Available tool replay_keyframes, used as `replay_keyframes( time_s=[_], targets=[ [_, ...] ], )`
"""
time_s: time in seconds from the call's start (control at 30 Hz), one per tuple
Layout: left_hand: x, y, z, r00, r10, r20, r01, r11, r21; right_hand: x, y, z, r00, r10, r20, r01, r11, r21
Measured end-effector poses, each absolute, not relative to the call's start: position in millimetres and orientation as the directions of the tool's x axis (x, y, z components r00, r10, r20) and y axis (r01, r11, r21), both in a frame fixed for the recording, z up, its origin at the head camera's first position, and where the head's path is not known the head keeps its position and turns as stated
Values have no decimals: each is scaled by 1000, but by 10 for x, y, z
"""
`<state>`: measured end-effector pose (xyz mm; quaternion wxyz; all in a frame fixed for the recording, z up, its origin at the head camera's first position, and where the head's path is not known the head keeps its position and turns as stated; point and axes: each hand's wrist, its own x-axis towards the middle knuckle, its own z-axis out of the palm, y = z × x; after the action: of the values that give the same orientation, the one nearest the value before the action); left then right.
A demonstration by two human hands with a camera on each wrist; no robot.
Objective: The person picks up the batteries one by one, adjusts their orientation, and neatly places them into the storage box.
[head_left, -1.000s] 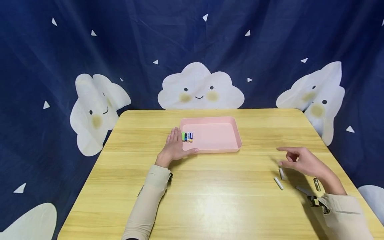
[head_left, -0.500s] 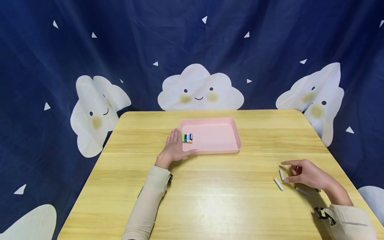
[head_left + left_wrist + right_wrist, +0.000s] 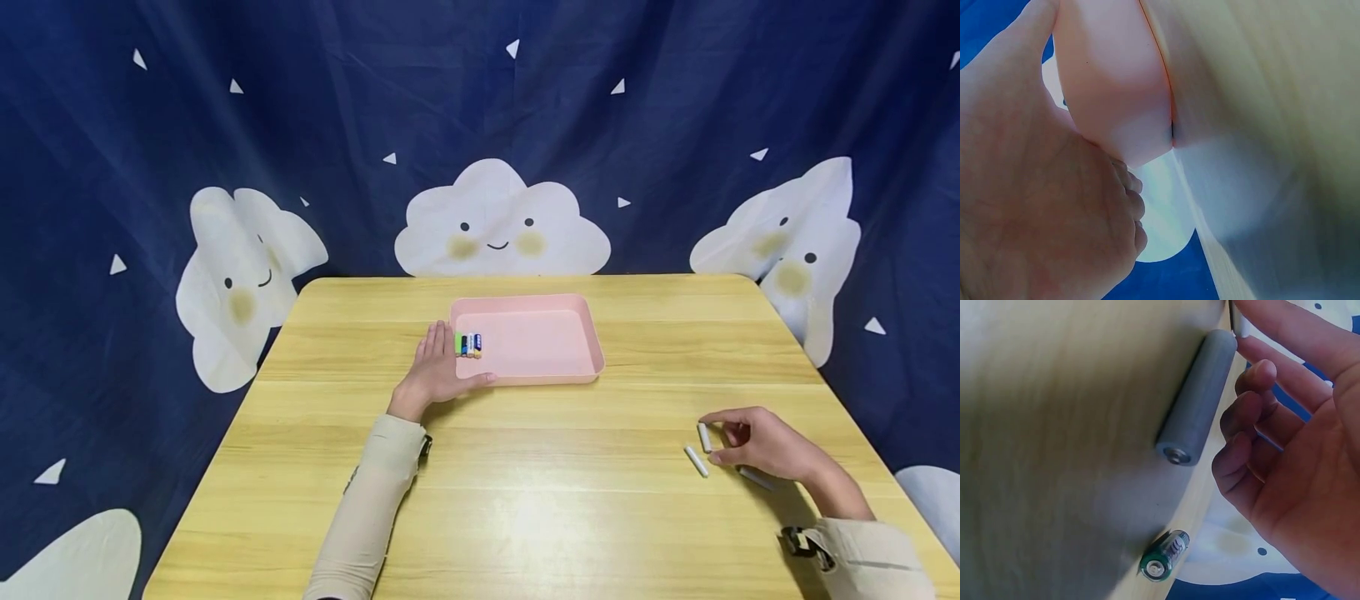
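Observation:
My left hand rests against the left end of the pink tray, fingers straight along its side and thumb along the front wall. In the left wrist view the tray wall fills the space beside the palm. Several batteries with green, blue and white wrappers lie side by side in the tray. On the right, my right hand pinches a white battery by its two ends, index finger at the far end and thumb at the near one. Its other fingers are curled in.
Another white battery lies just left of the right thumb. A grey-looking battery lies under the right hand, and a green one sits near the wrist. A dark blue curtain hangs behind the wooden table.
My right hand has come down and toward me, its finger and thumb closing on the ends of the white battery. The left hand and tray stay put.

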<state>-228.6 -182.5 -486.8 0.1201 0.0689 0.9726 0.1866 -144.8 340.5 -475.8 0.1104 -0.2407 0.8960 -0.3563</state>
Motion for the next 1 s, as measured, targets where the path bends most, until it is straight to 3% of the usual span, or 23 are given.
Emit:
replay_keyframes(
  time_s=[0.6, 1.0],
  targets=[
    [-2293, -1832, -4862, -960, 182, -214, 88, 918, 387, -1437, 3305, -4746, -907, -421, -22, -332, 745, -578],
    [-2290, -1845, -4868, -962, 186, -199, 98, 918, 385, -1534, 3185, -4613, -907, -406, 114, -389, 701, -598]
  ],
)
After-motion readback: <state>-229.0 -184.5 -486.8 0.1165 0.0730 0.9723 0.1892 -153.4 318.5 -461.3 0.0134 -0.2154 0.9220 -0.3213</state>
